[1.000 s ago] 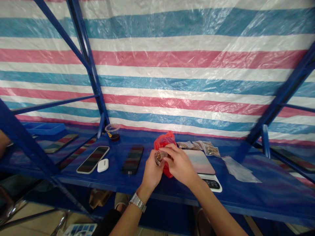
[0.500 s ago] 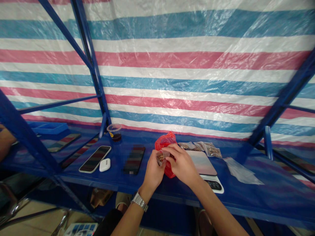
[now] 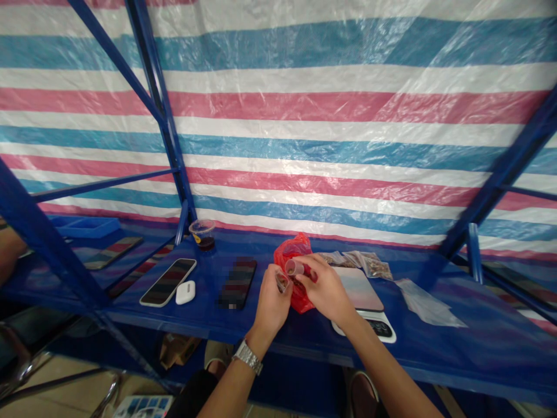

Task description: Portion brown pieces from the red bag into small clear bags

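My left hand (image 3: pixel 270 299) is closed on a small clear plastic bag (image 3: pixel 282 282), its mouth held open, with some brown bits inside. Between the fingers of my right hand (image 3: pixel 327 289) is a small clear plastic cup (image 3: pixel 294 267), tilted close to the bag's mouth. A red plastic bag (image 3: pixel 292 248) lies open behind and under both hands; brown bits show in it, partly hidden by my fingers. Just right of my right hand stands a white digital scale (image 3: pixel 360 290), partly covered by my forearm.
Several filled clear bags (image 3: pixel 375 266) lie behind the scale, and flat clear bags (image 3: pixel 429 305) to its right. On the left are a black phone (image 3: pixel 238 283), a white-edged phone (image 3: pixel 169 281), an earbud case (image 3: pixel 185 292) and a cup of dark liquid (image 3: pixel 203 239). Blue posts (image 3: pixel 172 139) flank the bench.
My right hand has drawn slightly right, away from the clear bag's mouth, and the small cup has tipped back from over it. My left hand stays nearly in place.
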Motion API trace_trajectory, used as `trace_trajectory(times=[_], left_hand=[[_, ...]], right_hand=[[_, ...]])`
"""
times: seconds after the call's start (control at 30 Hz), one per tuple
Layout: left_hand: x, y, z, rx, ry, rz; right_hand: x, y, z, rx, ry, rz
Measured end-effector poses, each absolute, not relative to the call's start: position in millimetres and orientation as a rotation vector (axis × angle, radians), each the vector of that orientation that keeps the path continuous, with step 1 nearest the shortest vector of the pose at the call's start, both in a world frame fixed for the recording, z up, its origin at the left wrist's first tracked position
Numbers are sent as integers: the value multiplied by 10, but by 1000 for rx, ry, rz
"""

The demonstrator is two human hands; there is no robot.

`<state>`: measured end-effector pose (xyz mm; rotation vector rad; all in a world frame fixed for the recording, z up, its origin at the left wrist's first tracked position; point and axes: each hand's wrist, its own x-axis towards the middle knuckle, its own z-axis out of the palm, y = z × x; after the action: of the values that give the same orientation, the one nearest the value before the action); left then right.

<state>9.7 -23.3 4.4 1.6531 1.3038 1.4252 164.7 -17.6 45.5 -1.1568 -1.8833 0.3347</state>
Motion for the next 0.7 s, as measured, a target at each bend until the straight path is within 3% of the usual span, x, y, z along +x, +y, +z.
trace_trajectory(times=[0.23,0.47,0.7], left_hand=[[82,-235,89,1674,1495,1582],[14,-272,164,1839,1644,1565],[16,-301,178,1851,1628,1563]], right_hand=[[1703,-17,249,-1353,-1899,205],[1453,-391,656,-974,-2083,224],[1411,-445,654,-1021,-2188,134]])
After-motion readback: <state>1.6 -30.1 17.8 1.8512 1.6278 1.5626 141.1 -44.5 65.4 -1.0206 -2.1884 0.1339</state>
